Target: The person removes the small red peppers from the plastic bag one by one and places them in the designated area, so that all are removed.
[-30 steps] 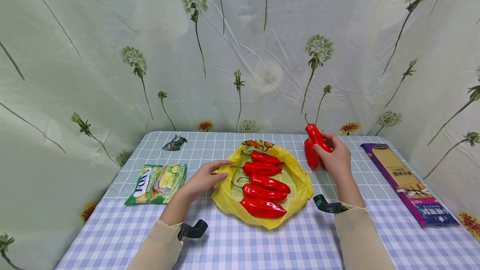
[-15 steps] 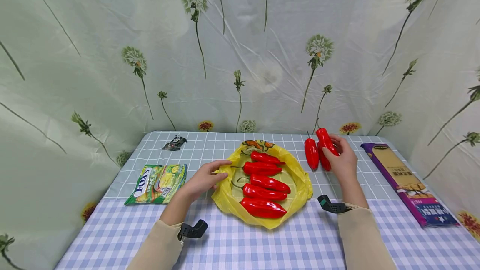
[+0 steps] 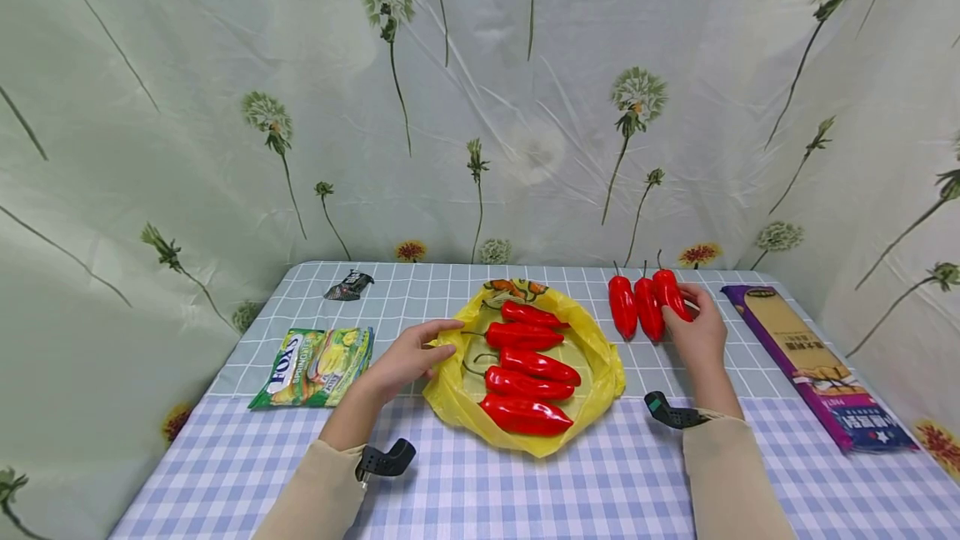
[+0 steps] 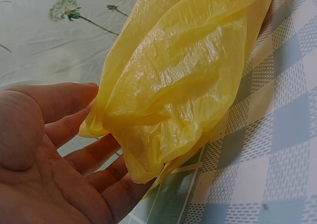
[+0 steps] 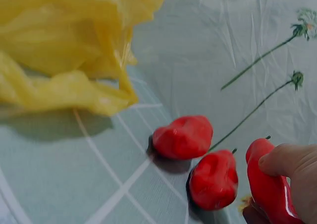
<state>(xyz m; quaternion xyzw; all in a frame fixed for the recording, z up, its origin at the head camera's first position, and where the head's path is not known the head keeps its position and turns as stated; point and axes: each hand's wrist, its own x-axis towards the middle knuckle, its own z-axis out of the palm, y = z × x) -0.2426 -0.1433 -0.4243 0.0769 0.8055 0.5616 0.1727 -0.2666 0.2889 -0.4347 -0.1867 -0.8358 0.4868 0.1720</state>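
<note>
A yellow plastic bag (image 3: 600, 354) lies spread open on the table with several red peppers (image 3: 532, 365) on it. My left hand (image 3: 408, 357) rests on the bag's left edge (image 4: 163, 110), fingers relaxed against the plastic. Right of the bag, three red peppers stand side by side on the cloth. My right hand (image 3: 701, 327) grips the rightmost pepper (image 3: 670, 293), also seen in the right wrist view (image 5: 267, 189) beside the other two (image 5: 214, 180) (image 5: 183, 137).
A green FOX'S candy packet (image 3: 315, 365) lies at the left, a small dark wrapper (image 3: 348, 284) behind it. A long purple box (image 3: 813, 365) lies along the right edge. A flowered curtain (image 3: 480, 90) backs the checked tablecloth (image 3: 525, 490).
My right hand carried the pepper from above the two others down and to the right, setting it beside them. The left hand has not moved.
</note>
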